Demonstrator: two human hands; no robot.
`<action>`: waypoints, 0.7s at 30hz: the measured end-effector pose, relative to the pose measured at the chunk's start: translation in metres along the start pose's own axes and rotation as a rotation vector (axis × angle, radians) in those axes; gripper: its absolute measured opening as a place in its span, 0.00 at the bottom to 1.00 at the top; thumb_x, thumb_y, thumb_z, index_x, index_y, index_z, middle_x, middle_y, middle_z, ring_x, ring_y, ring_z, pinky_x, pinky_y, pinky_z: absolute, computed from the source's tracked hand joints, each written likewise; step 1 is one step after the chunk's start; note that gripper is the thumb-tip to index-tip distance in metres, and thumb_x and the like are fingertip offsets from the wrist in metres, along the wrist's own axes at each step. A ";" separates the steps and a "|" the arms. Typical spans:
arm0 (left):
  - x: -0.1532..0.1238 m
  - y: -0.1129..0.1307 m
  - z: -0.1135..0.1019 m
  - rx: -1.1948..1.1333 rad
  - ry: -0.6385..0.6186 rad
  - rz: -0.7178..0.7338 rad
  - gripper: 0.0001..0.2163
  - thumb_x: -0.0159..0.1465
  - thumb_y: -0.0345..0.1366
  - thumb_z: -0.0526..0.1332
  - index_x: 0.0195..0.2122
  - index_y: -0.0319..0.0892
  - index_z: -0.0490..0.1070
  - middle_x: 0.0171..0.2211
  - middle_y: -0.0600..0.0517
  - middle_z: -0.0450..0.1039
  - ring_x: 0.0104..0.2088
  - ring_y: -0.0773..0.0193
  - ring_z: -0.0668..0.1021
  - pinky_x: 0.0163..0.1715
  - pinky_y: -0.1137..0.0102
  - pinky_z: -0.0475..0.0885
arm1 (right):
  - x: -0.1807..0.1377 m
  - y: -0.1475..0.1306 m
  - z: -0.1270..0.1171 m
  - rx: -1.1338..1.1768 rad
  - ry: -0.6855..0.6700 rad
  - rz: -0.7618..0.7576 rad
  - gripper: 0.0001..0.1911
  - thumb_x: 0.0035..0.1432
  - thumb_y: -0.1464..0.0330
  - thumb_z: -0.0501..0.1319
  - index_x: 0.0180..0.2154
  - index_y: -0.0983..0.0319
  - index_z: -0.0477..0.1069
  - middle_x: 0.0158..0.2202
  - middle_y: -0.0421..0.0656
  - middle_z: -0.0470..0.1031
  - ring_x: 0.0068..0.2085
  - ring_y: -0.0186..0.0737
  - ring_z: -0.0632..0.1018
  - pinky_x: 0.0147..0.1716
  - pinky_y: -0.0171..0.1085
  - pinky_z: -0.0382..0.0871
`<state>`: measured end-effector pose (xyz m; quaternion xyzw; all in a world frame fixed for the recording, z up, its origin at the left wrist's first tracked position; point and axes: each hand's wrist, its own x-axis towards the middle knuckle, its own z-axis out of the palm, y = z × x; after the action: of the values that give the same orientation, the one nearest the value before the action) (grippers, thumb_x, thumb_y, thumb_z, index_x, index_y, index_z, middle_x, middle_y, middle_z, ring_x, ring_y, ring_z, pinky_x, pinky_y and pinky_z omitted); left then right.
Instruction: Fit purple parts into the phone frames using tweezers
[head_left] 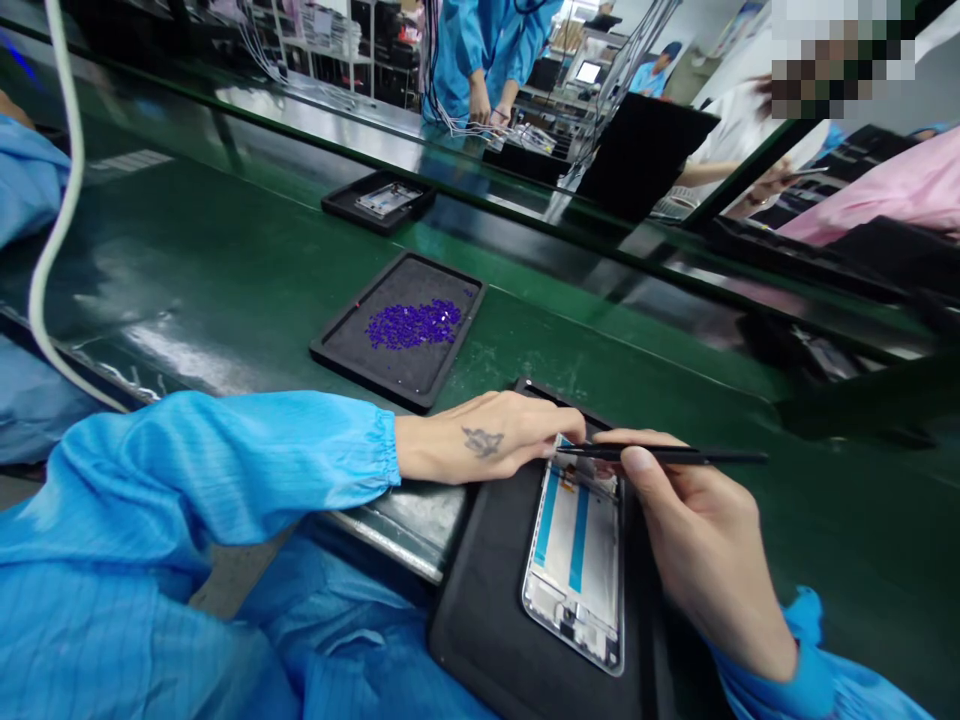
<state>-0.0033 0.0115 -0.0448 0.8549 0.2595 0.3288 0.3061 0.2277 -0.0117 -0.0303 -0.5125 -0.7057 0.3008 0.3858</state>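
Observation:
A phone frame [560, 545] with blue strips along its silver inner face lies tilted on a black tray [480, 610] at the table's front edge. My left hand [487, 438] reaches in from the left, its bent fingers closed at the frame's upper end. In my right hand [701, 535] is a pair of black tweezers [675, 455], pinched between thumb and fingers. The tweezers' tips point left and meet the frame's top beside my left fingertips. Whether anything small sits between those tips is hidden.
Beyond my left hand, a second black tray [349, 330] holds many small purple pieces [416, 325]. Farther back, another tray [337, 205] carries a phone part [388, 198]. A white cable [56, 220] hangs at left. A co-worker in blue [487, 50] handles cables across the bench.

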 end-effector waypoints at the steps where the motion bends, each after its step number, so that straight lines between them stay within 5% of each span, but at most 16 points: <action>1: 0.001 0.001 -0.001 -0.030 0.027 -0.050 0.09 0.69 0.31 0.54 0.45 0.40 0.72 0.44 0.47 0.76 0.46 0.61 0.77 0.48 0.69 0.67 | 0.000 0.000 0.000 -0.016 0.033 -0.005 0.16 0.64 0.52 0.62 0.40 0.56 0.80 0.42 0.42 0.80 0.41 0.44 0.80 0.40 0.40 0.74; 10: 0.006 0.003 0.013 -0.969 0.232 -0.494 0.08 0.57 0.31 0.68 0.36 0.34 0.75 0.31 0.48 0.79 0.32 0.67 0.81 0.40 0.71 0.77 | -0.006 -0.011 0.001 -0.092 0.138 -0.118 0.14 0.66 0.54 0.60 0.41 0.55 0.79 0.39 0.43 0.79 0.39 0.43 0.79 0.40 0.40 0.75; 21: 0.004 0.007 0.017 -1.104 0.279 -0.591 0.10 0.54 0.30 0.71 0.36 0.32 0.76 0.33 0.44 0.81 0.34 0.63 0.83 0.43 0.69 0.79 | -0.006 -0.011 0.004 -0.093 0.122 -0.115 0.14 0.66 0.55 0.60 0.39 0.54 0.80 0.40 0.43 0.80 0.37 0.41 0.80 0.37 0.38 0.77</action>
<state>0.0135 0.0036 -0.0488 0.4129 0.3144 0.4239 0.7422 0.2203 -0.0203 -0.0250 -0.5057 -0.7225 0.2134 0.4204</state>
